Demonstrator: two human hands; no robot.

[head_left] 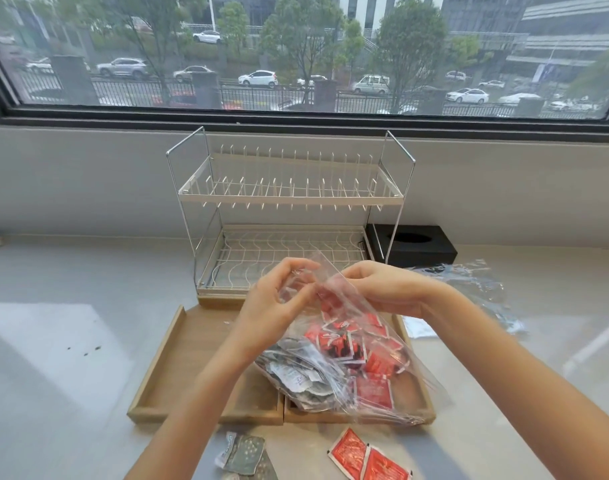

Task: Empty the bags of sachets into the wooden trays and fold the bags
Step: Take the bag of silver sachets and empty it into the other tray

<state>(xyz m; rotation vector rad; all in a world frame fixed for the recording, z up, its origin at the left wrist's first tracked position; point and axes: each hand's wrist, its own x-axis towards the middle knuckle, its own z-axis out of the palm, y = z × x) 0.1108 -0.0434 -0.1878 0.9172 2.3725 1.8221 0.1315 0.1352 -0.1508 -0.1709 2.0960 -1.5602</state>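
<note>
A clear plastic bag [413, 375] full of red sachets [375, 362] and grey sachets [296, 375] lies over the right wooden tray [426, 408]. My left hand [275, 306] and my right hand [382, 289] both pinch the bag's top edge, raised above the trays, close together. The left wooden tray [171, 358] lies beside it, its floor bare. Two red sachets [365, 459] and a few grey sachets [244, 455] lie loose on the counter in front of the trays.
A white two-tier wire dish rack [289, 216] stands just behind the trays. A black tissue box [417, 247] sits to its right. More crumpled clear plastic [476, 285] lies on the counter at the right. A window runs along the back wall.
</note>
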